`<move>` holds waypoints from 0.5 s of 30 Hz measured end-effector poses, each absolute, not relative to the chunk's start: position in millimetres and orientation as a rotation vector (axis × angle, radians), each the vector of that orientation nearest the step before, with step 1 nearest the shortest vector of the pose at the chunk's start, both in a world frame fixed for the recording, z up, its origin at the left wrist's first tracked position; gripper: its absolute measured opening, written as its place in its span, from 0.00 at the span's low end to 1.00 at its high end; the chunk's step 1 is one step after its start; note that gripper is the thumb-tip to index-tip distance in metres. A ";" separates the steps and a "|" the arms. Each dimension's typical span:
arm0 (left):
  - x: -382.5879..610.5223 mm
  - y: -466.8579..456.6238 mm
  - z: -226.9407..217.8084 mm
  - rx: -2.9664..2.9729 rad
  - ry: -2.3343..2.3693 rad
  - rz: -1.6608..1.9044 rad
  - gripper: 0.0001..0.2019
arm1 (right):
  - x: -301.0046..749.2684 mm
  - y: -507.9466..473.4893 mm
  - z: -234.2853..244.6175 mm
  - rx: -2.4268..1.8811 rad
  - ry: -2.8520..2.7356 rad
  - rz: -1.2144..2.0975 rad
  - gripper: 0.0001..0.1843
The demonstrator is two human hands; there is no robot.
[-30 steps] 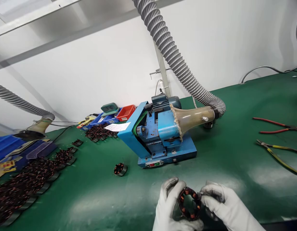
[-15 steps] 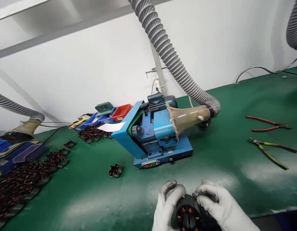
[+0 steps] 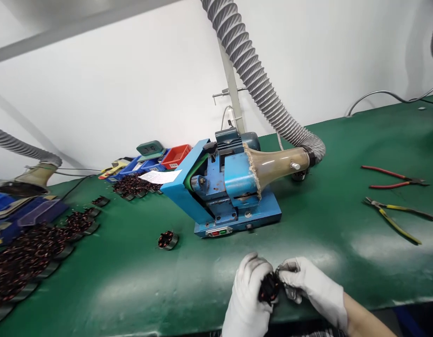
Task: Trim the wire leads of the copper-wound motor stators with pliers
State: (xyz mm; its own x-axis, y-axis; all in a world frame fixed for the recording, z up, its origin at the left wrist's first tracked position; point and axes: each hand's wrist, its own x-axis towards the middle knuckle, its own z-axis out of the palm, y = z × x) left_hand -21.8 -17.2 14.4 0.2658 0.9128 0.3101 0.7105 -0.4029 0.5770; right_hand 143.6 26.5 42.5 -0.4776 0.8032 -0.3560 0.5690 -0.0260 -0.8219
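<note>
A dark motor stator (image 3: pixel 268 289) with copper windings is gripped in my left hand (image 3: pixel 247 295), low in the head view near the table's front edge. The white-gloved fingers wrap over its top and left side, and its wound face is turned partly toward me. My right hand (image 3: pixel 300 281), also in a white glove with blackened fingertips, pinches at the stator's right rim. Whether those fingertips hold the rim itself or a wire on it is too small to tell. Another stator (image 3: pixel 167 240) lies by itself on the green table (image 3: pixel 132 285), left of my hands.
A blue belt machine (image 3: pixel 237 187) with a grey suction hose (image 3: pixel 258 79) stands beyond my hands. Red-handled pliers (image 3: pixel 395 178) and yellow-handled cutters (image 3: pixel 399 215) lie at right. Several stators (image 3: pixel 33 262) are massed at left, near blue bins (image 3: pixel 44 210) and a red bin (image 3: pixel 176 156).
The stator has turned and moved up slightly, so less of its face shows. My left fingers now cover more of it. My right hand has shifted slightly left, still pinching its rim.
</note>
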 end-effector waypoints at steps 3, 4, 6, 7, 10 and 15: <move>-22.8 -9.5 20.2 1.945 1.593 0.678 0.27 | 145.5 38.9 46.3 -1.414 -2.244 1.306 0.12; -23.6 -7.1 22.7 1.912 1.595 0.655 0.27 | 146.6 42.3 49.1 -1.381 -2.330 1.232 0.12; -25.8 -3.2 25.9 1.912 1.565 0.638 0.29 | 150.5 48.3 54.5 -1.303 -2.502 1.118 0.13; -27.0 -2.0 26.4 1.918 1.552 0.636 0.29 | 154.2 51.3 56.3 -1.270 -2.575 1.080 0.13; -30.2 -0.9 25.8 1.921 1.545 0.616 0.31 | 178.3 62.5 56.6 -1.227 -2.699 0.995 0.17; -27.5 -2.8 33.3 1.956 1.473 0.680 0.30 | 268.6 95.7 56.0 -1.544 -2.525 0.605 0.13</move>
State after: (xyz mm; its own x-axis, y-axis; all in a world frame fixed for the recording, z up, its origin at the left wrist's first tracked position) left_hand -27.5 -2.8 33.3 0.2559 0.9655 0.0481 0.6633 -0.2115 0.7179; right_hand 268.6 95.7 56.0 -0.4720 0.8755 -0.1035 0.8274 0.3993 -0.3950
